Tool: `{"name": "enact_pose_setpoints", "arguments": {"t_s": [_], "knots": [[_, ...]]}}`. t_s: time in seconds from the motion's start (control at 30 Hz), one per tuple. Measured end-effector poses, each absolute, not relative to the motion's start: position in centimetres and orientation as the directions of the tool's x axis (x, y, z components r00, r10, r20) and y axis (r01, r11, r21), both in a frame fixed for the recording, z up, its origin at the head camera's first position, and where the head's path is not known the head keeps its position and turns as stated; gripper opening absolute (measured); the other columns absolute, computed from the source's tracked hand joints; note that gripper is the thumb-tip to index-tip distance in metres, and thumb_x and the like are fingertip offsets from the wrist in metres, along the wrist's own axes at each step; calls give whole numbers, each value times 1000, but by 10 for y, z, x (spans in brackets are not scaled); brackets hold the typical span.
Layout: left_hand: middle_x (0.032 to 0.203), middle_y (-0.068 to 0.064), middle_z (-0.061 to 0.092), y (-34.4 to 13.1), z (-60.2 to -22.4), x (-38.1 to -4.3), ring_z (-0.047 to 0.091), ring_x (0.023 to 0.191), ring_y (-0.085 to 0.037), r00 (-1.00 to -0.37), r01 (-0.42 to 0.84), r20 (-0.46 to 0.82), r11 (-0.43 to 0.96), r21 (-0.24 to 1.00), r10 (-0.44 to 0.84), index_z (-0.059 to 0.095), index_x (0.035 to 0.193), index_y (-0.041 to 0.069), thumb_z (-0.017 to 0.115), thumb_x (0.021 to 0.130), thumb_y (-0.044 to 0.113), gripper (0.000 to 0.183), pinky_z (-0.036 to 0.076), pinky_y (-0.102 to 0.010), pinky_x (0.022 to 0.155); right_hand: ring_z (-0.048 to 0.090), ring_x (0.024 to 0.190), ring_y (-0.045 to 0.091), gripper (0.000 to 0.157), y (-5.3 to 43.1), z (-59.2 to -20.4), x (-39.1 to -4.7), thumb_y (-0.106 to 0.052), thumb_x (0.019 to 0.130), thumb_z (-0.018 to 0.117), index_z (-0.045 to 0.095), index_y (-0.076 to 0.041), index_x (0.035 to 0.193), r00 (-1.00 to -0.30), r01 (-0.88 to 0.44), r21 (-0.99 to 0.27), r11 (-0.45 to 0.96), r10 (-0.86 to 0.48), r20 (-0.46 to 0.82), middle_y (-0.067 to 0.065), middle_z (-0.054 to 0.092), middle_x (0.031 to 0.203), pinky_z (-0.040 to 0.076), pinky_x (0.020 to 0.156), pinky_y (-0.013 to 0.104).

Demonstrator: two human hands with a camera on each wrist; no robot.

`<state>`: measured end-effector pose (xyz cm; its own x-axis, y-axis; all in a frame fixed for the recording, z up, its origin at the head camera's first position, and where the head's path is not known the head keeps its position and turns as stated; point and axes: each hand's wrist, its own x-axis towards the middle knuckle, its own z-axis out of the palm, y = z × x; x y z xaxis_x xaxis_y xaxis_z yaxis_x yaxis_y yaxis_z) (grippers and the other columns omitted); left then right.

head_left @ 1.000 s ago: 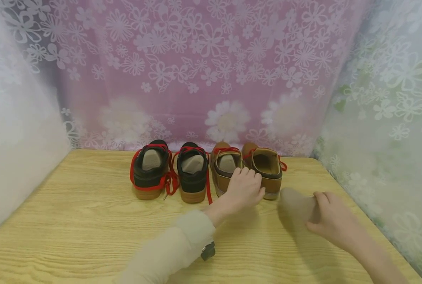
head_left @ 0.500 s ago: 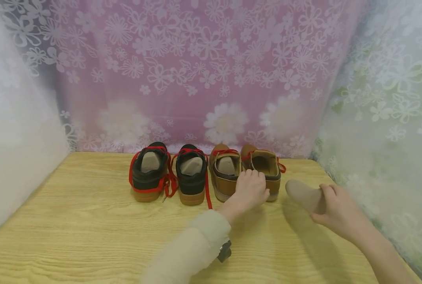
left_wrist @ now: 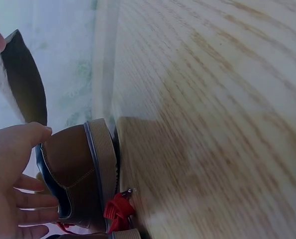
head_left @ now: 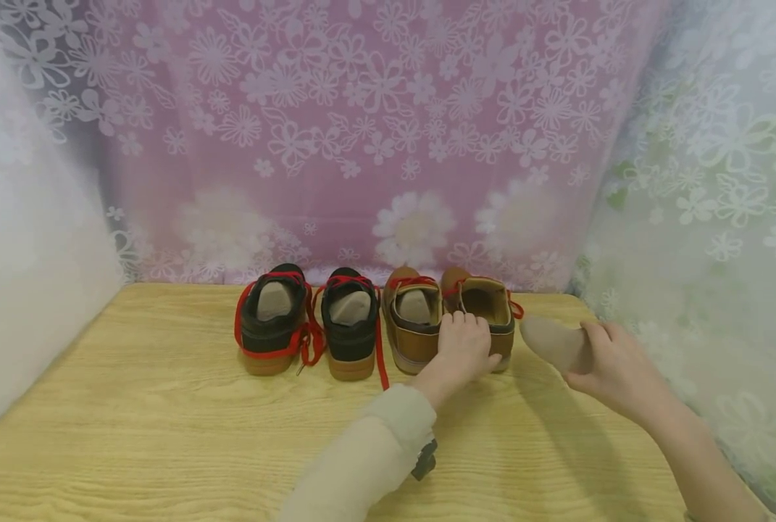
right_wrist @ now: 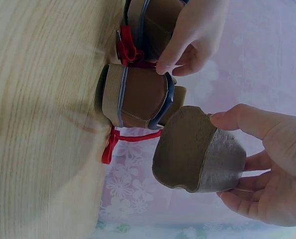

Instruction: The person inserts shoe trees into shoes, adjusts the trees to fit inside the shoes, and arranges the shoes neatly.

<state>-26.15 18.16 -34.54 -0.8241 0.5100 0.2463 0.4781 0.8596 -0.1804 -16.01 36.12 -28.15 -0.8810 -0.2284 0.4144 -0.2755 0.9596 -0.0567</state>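
My left hand [head_left: 464, 344] rests at the heel of the right brown shoe [head_left: 503, 338]. In the left wrist view its fingers extend loosely over the shoe's opening, and the thumb lies at the collar. Nothing sits in this shoe's visible opening. To its right, my right hand [head_left: 622, 373] holds a beige moulded-paper shoe insert [head_left: 553, 342] above the table, rounded end toward the shoe. The right wrist view shows the insert's hollow, open back [right_wrist: 182, 149], with the thumb on one edge and fingers beneath. The left brown shoe [head_left: 409, 344] holds a similar insert [head_left: 415, 307].
Two black shoes with red laces stand on the left, the outer one [head_left: 272, 344] and the inner one [head_left: 351, 342], each with an insert inside. All stand on a wood-grain table [head_left: 185, 420]. A pink floral curtain [head_left: 335, 181] hangs close behind; pale cloth [head_left: 707, 290] borders the right.
My left hand has shifted slightly right over the shoe's heel. My right hand has risen a little with the insert, whose rounded end has swung up toward the shoe's opening.
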Motion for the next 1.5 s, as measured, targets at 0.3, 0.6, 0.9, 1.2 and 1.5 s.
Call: {"name": "enact_pose_setpoints", "arguments": {"t_s": [0.3,0.6,0.9,1.2,1.5], "knots": [[105,1,54,183,-348,-260,47,98,-18,-824,471,257,863,-184,505,54,115,16,47,81,69,63,34,-33,85,46,94,51,74,359,-278,-164,-16,65,78,43,20,119,-903,-244,-81,966,-196,384,39,47,106,41,73,59],[103,1,54,185,-351,-262,47,97,-18,-821,479,258,861,-171,508,54,114,15,48,81,68,63,34,-34,84,47,91,51,74,363,-275,-175,-12,63,80,43,22,117,-866,-303,-56,951,-250,434,38,48,103,41,72,58],[103,3,53,183,-353,-264,45,96,-17,-826,477,255,864,-161,503,54,114,16,47,81,68,62,33,-33,84,50,91,48,73,362,-268,-190,-12,62,80,43,21,117,-836,-396,-11,918,-355,419,34,52,102,41,73,56],[106,3,53,180,-352,-266,45,97,-17,-812,499,263,853,-153,522,54,116,15,46,82,67,62,33,-32,84,49,97,48,70,361,-264,-205,-10,59,81,47,16,115,-779,-487,39,872,-454,431,31,54,106,40,79,56],[106,3,53,179,-351,-266,45,96,-16,-813,505,251,851,-144,525,54,115,15,46,84,65,59,33,-31,83,45,104,50,71,356,-262,-215,-12,65,79,44,16,120,-830,-465,-15,885,-429,357,33,51,113,36,85,59]]}}
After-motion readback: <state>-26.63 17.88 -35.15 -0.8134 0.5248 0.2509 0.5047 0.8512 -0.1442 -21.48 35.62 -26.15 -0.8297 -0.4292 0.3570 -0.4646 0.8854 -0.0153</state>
